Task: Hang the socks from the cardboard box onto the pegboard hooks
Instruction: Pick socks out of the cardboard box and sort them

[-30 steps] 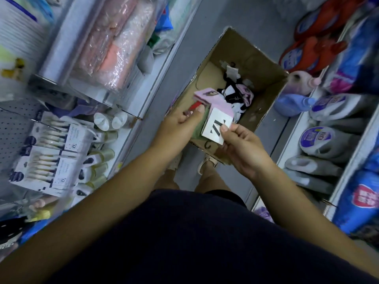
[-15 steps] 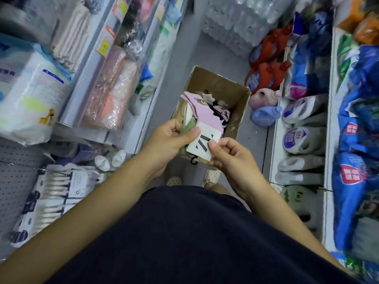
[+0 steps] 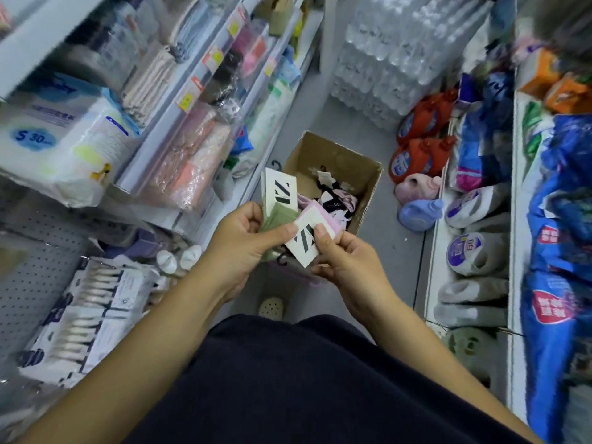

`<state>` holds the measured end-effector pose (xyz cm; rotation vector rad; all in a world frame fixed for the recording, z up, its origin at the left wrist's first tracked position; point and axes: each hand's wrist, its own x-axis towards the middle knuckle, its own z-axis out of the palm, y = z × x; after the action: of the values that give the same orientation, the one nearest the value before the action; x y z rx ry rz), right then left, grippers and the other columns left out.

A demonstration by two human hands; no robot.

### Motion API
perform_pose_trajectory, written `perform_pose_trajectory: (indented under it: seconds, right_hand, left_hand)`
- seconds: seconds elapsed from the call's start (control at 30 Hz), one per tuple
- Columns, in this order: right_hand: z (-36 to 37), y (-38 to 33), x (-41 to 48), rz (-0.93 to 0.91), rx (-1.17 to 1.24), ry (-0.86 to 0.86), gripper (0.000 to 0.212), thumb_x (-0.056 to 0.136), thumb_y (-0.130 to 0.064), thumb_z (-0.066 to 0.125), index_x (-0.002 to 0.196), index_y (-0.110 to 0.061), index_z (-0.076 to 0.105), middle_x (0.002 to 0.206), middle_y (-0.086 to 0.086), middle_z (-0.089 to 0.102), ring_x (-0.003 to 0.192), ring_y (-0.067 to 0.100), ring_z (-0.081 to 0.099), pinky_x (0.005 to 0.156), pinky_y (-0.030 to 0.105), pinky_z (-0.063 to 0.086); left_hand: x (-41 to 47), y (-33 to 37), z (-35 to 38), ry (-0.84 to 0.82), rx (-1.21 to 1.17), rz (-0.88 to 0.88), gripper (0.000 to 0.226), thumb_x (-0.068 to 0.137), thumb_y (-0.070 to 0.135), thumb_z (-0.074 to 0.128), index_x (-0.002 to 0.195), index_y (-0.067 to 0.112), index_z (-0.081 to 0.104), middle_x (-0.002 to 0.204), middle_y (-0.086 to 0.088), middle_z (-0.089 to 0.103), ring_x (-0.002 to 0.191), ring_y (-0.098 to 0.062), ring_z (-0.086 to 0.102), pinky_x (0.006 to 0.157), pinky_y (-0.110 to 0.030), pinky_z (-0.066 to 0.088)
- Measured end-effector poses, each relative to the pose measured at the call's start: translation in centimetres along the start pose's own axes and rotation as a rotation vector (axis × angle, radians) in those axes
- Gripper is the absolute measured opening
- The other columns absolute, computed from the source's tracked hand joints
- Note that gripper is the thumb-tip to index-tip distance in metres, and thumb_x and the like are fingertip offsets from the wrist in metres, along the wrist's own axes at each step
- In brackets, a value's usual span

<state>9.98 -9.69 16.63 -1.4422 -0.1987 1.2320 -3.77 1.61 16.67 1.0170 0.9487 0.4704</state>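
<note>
Step in hand, as judged: pick-up done, hanging not yet begun. Two carded pairs were out of the cardboard box (image 3: 368, 190) and held in the air above its near edge.

The left hand (image 3: 240, 241) gripped the green socks (image 3: 278, 218), thumb laid across the front and fingers curled behind. The right hand (image 3: 347, 262) pinched the white card (image 3: 303, 244) of the pink socks (image 3: 324, 216) between thumb and fingers. The two pairs overlapped, with the pink one in front.

Green pair: the long axis ran away from the person, leaning slightly left. Its card (image 3: 279, 190) and black hanger hook (image 3: 275, 165) pointed to the far side, past the box's left edge.

Pink pair: the long axis lay diagonal. The card end and its hook (image 3: 282, 259) pointed back toward the person and leftward, and the fabric end pointed at the box. So the two pairs faced roughly opposite ways.

The box stood on the aisle floor (image 3: 400, 251) against the base of the left shelving. More socks (image 3: 333, 198) lay heaped toward its near side.

The pegboard (image 3: 28, 277) sat at the person's left, low, and was partly covered with packs (image 3: 93, 312). No free peg could be made out there because of the blur.

The next move probably calls for separating the pairs and flipping the pink one hook-up. The person would then turn left and thread one hanger hook over a peg. The risk is the two hooks snagging each other.
</note>
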Motion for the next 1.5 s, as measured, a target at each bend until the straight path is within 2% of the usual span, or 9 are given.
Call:
perform_pose_trajectory:
  seconds: [0.2, 0.3, 0.47, 0.63, 0.93, 1.07, 1.2, 1.37, 1.5]
  right_hand:
    - [-7.4, 0.2, -2.6, -0.195, -0.478, -0.105, 0.071, 0.086, -0.052, 0.066, 0.144, -0.034, 0.028, 0.140, -0.006, 0.045, 0.114, -0.001, 0.054, 0.087, 0.017, 0.052]
    - [-10.0, 0.2, -3.1, -0.229, -0.740, -0.340, 0.047, 0.094, -0.053, 0.058, 0.138, -0.042, 0.049, 0.152, -0.016, 0.031, 0.142, 0.008, 0.028, 0.113, 0.031, 0.030]
    - [-11.1, 1.7, -4.4, -0.203, -0.852, -0.610, 0.019, 0.094, -0.032, 0.070, 0.108, -0.020, 0.068, 0.113, -0.004, 0.059, 0.111, 0.020, 0.052, 0.093, 0.044, 0.050]
    - [-8.2, 4.2, -6.1, -0.181, -0.717, -0.768, 0.015, 0.094, -0.017, 0.071, 0.096, -0.006, 0.061, 0.085, -0.012, 0.068, 0.078, -0.003, 0.062, 0.070, 0.016, 0.048]
    - [1.7, 6.2, -9.7, -0.146, -0.597, -0.992, 0.023, 0.098, -0.022, 0.063, 0.120, -0.015, 0.064, 0.105, 0.003, 0.077, 0.095, 0.015, 0.073, 0.080, 0.024, 0.056]
    - [8.0, 7.5, -12.7, -0.175, -0.531, -0.982, 0.020, 0.100, -0.023, 0.061, 0.108, -0.005, 0.067, 0.095, 0.008, 0.076, 0.061, -0.001, 0.064, 0.051, 0.009, 0.043]
    - [14.9, 10.0, -16.8, -0.214, -0.455, -1.023, 0.022, 0.098, -0.030, 0.065, 0.099, -0.009, 0.064, 0.080, 0.037, 0.061, 0.039, 0.031, 0.049, 0.037, 0.035, 0.039]
    - [22.7, 13.2, -22.3, -0.204, -0.315, -1.014, 0.004, 0.086, -0.030, 0.070, 0.083, -0.029, 0.069, 0.081, 0.002, 0.070, 0.064, 0.016, 0.065, 0.053, 0.030, 0.047]
    - [27.6, 14.2, -25.6, -0.263, -0.229, -1.044, 0.009, 0.089, -0.024, 0.069, 0.097, -0.021, 0.066, 0.081, -0.006, 0.074, 0.078, 0.007, 0.070, 0.068, 0.018, 0.053]
  left_hand:
    - [-3.6, -3.6, 2.9, 0.073, 0.220, 0.013, 0.038, 0.067, 0.017, 0.087, 0.077, 0.017, 0.050, 0.098, -0.025, 0.074, 0.088, -0.040, 0.074, 0.073, -0.049, 0.056]
    - [-6.1, -5.9, 3.9, 0.002, 0.222, -0.064, 0.037, 0.068, 0.015, 0.087, 0.085, 0.014, 0.054, 0.098, -0.020, 0.077, 0.087, -0.034, 0.075, 0.070, -0.039, 0.060]
    - [-11.8, -9.0, 5.0, 0.006, 0.065, -0.145, 0.056, 0.072, 0.006, 0.082, 0.121, 0.009, 0.057, 0.116, -0.012, 0.076, 0.103, -0.029, 0.074, 0.083, -0.040, 0.062]
    - [-17.2, -9.8, 3.6, 0.158, -0.141, -0.103, 0.038, 0.087, 0.033, 0.074, 0.124, 0.024, 0.070, 0.124, -0.014, 0.073, 0.114, -0.030, 0.071, 0.084, -0.036, 0.062]
    - [-26.9, -9.4, -4.4, 0.758, -0.016, 0.173, 0.061, 0.080, 0.078, 0.063, 0.115, 0.029, 0.076, 0.117, 0.002, 0.077, 0.113, -0.019, 0.072, 0.106, -0.050, 0.050]
    - [-31.8, -9.5, -9.2, 0.887, -0.072, 0.249, 0.060, 0.079, 0.080, 0.063, 0.115, 0.034, 0.075, 0.114, 0.001, 0.078, 0.107, -0.023, 0.074, 0.101, -0.057, 0.053]
    - [-36.7, -9.5, -13.8, 0.921, -0.112, 0.322, 0.055, 0.086, 0.074, 0.062, 0.118, 0.031, 0.074, 0.119, -0.001, 0.077, 0.111, -0.026, 0.073, 0.105, -0.055, 0.048]
    - [-42.1, -8.5, -19.7, 0.920, -0.138, 0.387, 0.067, 0.078, 0.078, 0.068, 0.109, 0.018, 0.071, 0.109, -0.008, 0.069, 0.095, -0.033, 0.058, 0.090, -0.055, 0.045]
    - [-45.7, -5.6, -23.2, 0.918, -0.100, 0.486, 0.051, 0.082, 0.073, 0.067, 0.105, 0.028, 0.076, 0.115, -0.006, 0.077, 0.109, -0.027, 0.065, 0.111, -0.064, 0.040]
